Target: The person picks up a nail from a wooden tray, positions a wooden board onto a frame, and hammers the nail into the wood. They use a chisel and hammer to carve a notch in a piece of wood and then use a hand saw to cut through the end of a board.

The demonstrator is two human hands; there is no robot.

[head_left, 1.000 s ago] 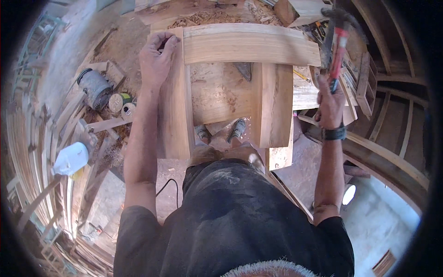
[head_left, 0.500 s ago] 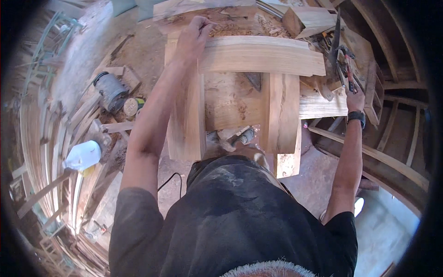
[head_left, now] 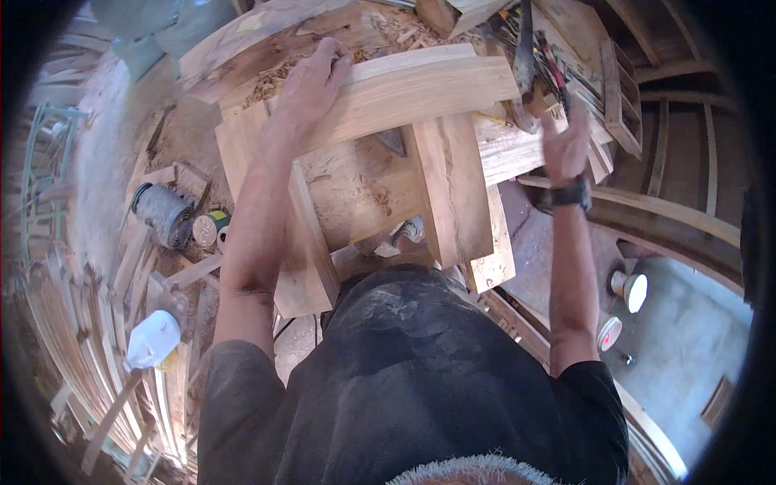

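A pale curved wooden board (head_left: pixel 412 97) lies across two thick upright-grained timbers, the left timber (head_left: pixel 311 234) and the right timber (head_left: pixel 453 186). My left hand (head_left: pixel 311 89) grips the board's left end, its fingers curled over the far edge; the palm side is hidden. My right hand (head_left: pixel 566 145), with a dark watch on the wrist, is raised to the right of the board. Its fingers look apart and empty, though smeared by motion. Just beyond it a red-handled tool (head_left: pixel 554 71) lies beside a dark saw-like blade (head_left: pixel 524 52) among tools on the bench.
Wood shavings (head_left: pixel 404 31) cover the far bench. On the floor at left are a grey motor-like cylinder (head_left: pixel 163 214), a tin can (head_left: pixel 208 230), a white plastic jug (head_left: pixel 153 339) and stacked wood strips (head_left: pixel 73 339). Wooden framing (head_left: pixel 695 162) stands at right.
My right hand has come away from the red-handled tool and moved nearer and left. The view has turned, so the board and timbers appear tilted and shifted left. My left hand stays on the board.
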